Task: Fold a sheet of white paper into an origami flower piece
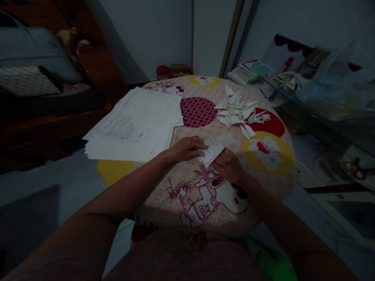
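Between my hands, above the middle of the round table, is a folded piece of white paper (211,155) with faint print. My left hand (189,149) grips its left edge with thumb and fingers. On the other side, my right hand (229,164) pinches the paper's right edge, its fingers partly hidden behind it. A stack of printed paper sheets (137,121) lies to the left of my hands. Beyond them to the right sits a pile of folded paper pieces with pointed ends (237,109).
A patterned cloth (158,187) with cartoon figures covers the round table. To the right is a glass-topped stand (310,113) bearing books (249,70) and a clear plastic bag (331,89). At left, a wooden seat (96,50) holds a pale bag (35,50).
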`<action>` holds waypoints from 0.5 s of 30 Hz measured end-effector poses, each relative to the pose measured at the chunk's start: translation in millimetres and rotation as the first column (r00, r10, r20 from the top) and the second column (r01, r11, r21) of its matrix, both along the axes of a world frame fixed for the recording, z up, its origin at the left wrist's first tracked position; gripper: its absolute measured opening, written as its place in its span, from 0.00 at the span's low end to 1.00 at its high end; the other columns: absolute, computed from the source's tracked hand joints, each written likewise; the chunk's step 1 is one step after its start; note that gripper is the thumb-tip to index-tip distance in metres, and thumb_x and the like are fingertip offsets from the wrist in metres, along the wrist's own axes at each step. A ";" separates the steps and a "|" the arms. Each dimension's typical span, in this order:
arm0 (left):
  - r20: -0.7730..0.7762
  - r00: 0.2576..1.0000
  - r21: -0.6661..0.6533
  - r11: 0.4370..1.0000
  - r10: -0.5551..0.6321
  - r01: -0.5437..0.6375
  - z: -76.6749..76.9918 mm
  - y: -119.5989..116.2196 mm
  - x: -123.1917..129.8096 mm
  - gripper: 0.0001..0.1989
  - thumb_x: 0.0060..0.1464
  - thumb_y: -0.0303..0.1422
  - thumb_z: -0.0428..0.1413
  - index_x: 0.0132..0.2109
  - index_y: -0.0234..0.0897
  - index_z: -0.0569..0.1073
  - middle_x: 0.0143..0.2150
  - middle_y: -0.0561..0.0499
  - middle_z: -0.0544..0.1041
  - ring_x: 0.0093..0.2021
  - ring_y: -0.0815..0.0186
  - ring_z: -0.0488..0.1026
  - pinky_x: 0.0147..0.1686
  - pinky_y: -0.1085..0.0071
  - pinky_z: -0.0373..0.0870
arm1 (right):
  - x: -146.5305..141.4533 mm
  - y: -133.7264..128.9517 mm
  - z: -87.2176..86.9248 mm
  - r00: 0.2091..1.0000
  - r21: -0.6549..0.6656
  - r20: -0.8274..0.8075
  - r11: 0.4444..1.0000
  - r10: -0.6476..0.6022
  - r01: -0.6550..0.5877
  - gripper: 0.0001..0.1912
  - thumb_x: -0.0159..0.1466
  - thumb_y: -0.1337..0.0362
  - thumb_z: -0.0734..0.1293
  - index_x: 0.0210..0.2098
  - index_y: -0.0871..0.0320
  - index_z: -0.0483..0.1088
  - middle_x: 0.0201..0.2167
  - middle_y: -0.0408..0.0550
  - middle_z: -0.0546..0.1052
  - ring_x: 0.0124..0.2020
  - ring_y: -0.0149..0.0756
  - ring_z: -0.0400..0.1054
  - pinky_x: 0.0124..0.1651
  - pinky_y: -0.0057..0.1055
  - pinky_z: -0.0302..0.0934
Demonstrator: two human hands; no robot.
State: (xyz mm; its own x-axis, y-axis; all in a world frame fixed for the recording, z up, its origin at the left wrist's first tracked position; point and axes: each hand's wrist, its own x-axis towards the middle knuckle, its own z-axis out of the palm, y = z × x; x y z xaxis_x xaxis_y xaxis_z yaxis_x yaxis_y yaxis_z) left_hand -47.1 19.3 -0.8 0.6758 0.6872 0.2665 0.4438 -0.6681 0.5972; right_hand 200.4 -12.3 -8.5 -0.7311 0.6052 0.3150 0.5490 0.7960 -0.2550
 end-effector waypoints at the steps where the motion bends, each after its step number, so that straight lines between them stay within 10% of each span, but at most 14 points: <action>1: 0.006 1.000 -0.002 1.000 0.004 -0.004 0.0 -0.9 0.1 0.15 0.62 0.37 0.57 0.53 0.39 0.78 0.43 0.46 0.77 0.42 0.65 0.74 0.43 0.69 0.70 | 0.1 -0.2 -0.1 1.000 0.001 -0.001 1.000 0.007 -0.007 0.05 0.64 0.68 0.66 0.37 0.59 0.76 0.39 0.54 0.80 0.44 0.46 0.68 0.50 0.44 0.61; 15: -0.032 0.998 0.067 0.997 0.049 -0.047 4.1 -11.3 4.6 0.12 0.63 0.35 0.54 0.44 0.38 0.81 0.39 0.46 0.80 0.39 0.65 0.76 0.39 0.71 0.69 | -1.3 -3.4 9.4 1.000 -0.042 0.023 0.999 -0.013 0.013 0.05 0.65 0.65 0.67 0.38 0.58 0.75 0.38 0.53 0.79 0.41 0.45 0.67 0.46 0.41 0.60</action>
